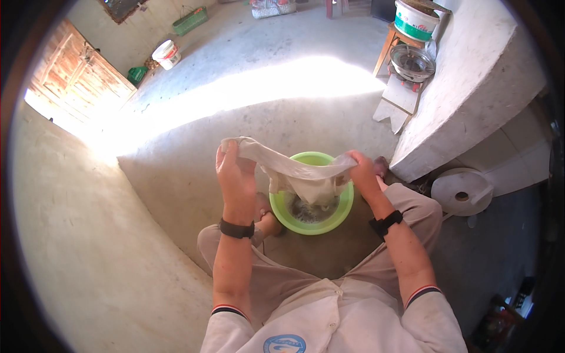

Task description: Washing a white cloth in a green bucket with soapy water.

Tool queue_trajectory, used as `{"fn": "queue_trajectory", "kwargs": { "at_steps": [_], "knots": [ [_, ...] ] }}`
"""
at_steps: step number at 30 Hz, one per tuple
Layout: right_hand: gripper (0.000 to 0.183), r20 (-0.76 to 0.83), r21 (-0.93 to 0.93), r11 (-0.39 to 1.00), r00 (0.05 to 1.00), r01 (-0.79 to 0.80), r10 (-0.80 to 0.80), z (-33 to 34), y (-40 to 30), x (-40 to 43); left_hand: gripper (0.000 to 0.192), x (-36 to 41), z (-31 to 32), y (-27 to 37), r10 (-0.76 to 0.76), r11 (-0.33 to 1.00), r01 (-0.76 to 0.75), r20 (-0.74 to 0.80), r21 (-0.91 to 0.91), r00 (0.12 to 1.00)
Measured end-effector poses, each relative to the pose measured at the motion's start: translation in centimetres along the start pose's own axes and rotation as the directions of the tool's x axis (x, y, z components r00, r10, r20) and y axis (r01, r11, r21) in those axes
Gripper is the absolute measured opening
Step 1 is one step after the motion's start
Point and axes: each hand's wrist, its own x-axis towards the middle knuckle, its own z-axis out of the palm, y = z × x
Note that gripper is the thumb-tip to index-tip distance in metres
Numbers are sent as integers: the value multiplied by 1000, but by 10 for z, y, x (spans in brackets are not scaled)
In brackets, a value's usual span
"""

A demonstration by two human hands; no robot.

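A wet, pale cloth garment (304, 176) is stretched between my two hands. My left hand (235, 183) grips its left end with the thumb on top. At the other end, my right hand (365, 173) is closed around the bunched fabric. The middle of the cloth sags over a light green plastic basin (311, 228) that stands on the floor between my feet. Murky, sudsy water (309, 214) shows in the basin below the hanging fabric. Whether the lowest fold touches the water I cannot tell.
A whitewashed wall (463, 97) runs along the right, with a round whitish disc (461, 192) near its base. Farther off are a metal bowl (412, 64), a large bucket (415, 22) on a wooden stool (385, 48), a small white bucket (167, 55) and a wooden door (79, 73).
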Motion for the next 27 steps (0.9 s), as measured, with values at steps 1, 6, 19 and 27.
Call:
{"fn": "queue_trajectory", "kwargs": {
  "at_steps": [1,6,19,27],
  "knots": [
    [17,-45,18,998,998,53,-52,-4,-13,3,12,1,-1,0,2,1000,-2,1,-2,1000],
    [22,-72,108,975,980,192,-185,-28,-63,13,9,4,-7,5,51,998,-52,-10,-27,999],
    [21,-195,236,952,969,196,-151,-60,-101,27,11,10,-15,8,100,995,-102,-80,-20,992],
    [18,-203,265,937,963,229,-178,-60,-93,27,10,12,-25,-7,19,999,-17,-54,37,998]
  ]
}}
